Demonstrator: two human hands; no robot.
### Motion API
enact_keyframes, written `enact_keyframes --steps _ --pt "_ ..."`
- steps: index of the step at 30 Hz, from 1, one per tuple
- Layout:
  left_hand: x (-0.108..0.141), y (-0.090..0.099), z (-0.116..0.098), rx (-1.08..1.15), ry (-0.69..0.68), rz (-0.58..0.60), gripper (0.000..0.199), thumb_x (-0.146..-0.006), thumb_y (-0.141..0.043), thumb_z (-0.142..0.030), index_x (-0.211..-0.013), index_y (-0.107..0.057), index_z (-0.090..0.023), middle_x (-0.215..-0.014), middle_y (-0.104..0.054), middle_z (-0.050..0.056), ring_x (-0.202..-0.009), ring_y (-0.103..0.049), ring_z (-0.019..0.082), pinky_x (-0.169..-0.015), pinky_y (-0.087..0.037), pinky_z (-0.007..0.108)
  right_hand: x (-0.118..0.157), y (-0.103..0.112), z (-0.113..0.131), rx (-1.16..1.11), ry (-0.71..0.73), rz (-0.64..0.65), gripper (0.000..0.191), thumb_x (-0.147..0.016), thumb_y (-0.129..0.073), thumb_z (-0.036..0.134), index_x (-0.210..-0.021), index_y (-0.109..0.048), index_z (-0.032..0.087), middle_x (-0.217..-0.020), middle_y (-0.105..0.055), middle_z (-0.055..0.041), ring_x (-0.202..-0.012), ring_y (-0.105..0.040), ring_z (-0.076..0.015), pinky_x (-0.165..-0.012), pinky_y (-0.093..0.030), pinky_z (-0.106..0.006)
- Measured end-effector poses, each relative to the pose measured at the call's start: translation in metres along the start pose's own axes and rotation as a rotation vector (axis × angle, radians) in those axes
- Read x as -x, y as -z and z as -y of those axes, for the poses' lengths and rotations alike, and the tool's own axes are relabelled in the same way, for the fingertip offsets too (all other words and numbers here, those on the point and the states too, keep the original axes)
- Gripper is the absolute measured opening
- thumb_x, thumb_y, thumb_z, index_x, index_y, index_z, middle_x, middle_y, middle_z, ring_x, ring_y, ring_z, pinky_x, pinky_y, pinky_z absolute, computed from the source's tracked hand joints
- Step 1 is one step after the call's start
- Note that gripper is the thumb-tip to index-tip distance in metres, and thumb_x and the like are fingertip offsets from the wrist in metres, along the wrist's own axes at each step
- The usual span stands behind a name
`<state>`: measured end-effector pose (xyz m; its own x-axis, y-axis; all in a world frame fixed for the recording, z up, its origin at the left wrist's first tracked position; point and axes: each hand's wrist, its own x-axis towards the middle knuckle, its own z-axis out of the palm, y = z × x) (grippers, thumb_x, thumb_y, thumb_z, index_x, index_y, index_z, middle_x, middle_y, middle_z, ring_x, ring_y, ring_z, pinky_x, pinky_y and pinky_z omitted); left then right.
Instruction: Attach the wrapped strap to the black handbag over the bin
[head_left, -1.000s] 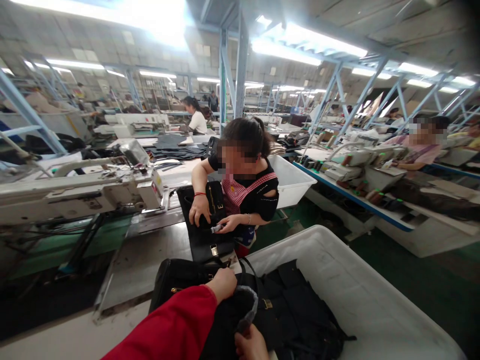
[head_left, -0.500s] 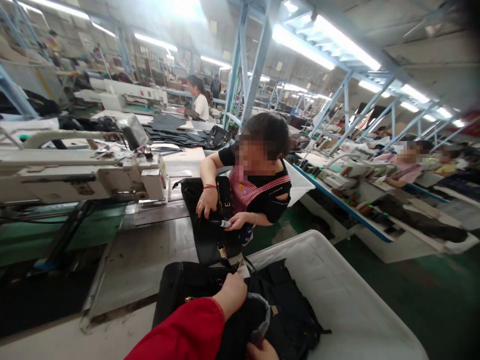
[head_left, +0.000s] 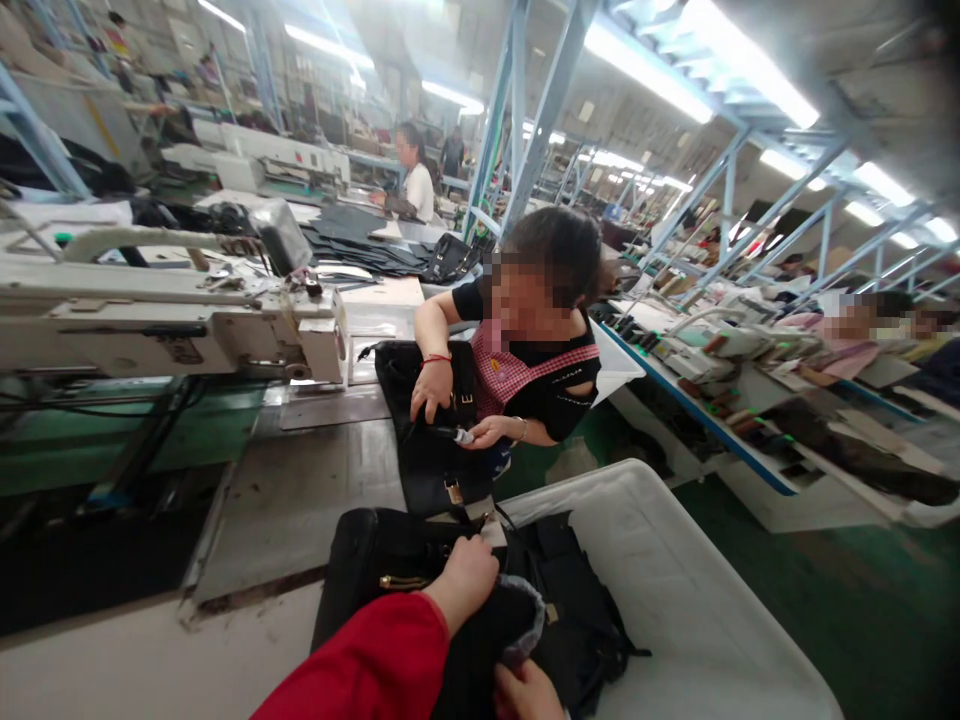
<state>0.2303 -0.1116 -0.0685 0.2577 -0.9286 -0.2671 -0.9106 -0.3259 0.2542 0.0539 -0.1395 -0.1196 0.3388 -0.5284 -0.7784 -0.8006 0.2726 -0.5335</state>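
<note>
A black bag with a gold zipper lies before me at the table's edge. My left hand, below a red sleeve, is closed on the bag's upper part; its fingertips are hidden. At the bottom, my right hand pinches the end of a curved handle wrapped in clear plastic. Another black bag with a gold clasp lies just right of my hands, in a white bin. Opposite me, a co-worker's hands work on a further black bag with gold buckles.
The white bin stands at my right. On the left, a large sewing machine reaches over a metal-topped table. A co-worker in a checked apron is close ahead. Dark cut pieces are stacked behind.
My view has shifted slightly, so the background sits further right. More of the gold zipper shows beside my left hand. Both hands keep their hold on the bag.
</note>
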Motion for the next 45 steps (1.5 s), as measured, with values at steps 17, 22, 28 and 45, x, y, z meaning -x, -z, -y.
enact_keyframes --steps 17,22,28,45 --pt "-0.026 -0.013 -0.018 -0.110 -0.021 -0.025 0.019 -0.073 -0.067 -0.028 -0.085 -0.061 -0.015 -0.087 -0.055 0.009 -0.082 -0.051 0.026 -0.061 -0.045 0.034 0.002 0.040 0.006 -0.399 -0.118 0.237 0.015 -0.074 -0.049 0.012 -0.089 -0.048 0.012 -0.065 -0.055 -0.0007 -0.051 -0.052 -0.0064 -0.051 -0.044 -0.018" --pt "-0.026 -0.010 -0.022 -0.125 -0.019 -0.021 0.017 -0.073 -0.067 -0.028 -0.083 -0.061 -0.015 -0.086 -0.055 0.008 -0.082 -0.051 0.025 -0.060 -0.044 0.032 0.003 0.044 0.005 -0.388 -0.162 0.237 0.013 -0.075 -0.050 0.013 -0.088 -0.048 0.012 -0.063 -0.055 -0.0012 -0.049 -0.051 -0.0070 -0.047 -0.042 -0.018" --pt "-0.025 -0.006 -0.026 -0.138 -0.012 -0.017 0.019 -0.072 -0.068 -0.028 -0.083 -0.061 -0.015 -0.085 -0.055 0.008 -0.082 -0.051 0.025 -0.061 -0.044 0.032 0.010 0.042 0.009 -0.354 -0.211 0.203 0.007 -0.076 -0.048 0.015 -0.077 -0.042 0.016 -0.050 -0.040 0.0062 -0.037 -0.035 -0.0037 -0.036 -0.025 -0.014" --pt "-0.025 -0.006 -0.030 -0.148 0.001 0.003 0.019 -0.074 -0.066 -0.030 -0.086 -0.060 -0.016 -0.087 -0.054 0.008 -0.085 -0.050 0.025 -0.063 -0.043 0.031 0.003 0.078 -0.005 0.442 0.446 0.185 0.025 -0.075 -0.057 0.033 -0.058 -0.052 0.015 -0.057 -0.051 -0.0029 -0.059 -0.046 -0.0145 -0.059 -0.030 -0.028"
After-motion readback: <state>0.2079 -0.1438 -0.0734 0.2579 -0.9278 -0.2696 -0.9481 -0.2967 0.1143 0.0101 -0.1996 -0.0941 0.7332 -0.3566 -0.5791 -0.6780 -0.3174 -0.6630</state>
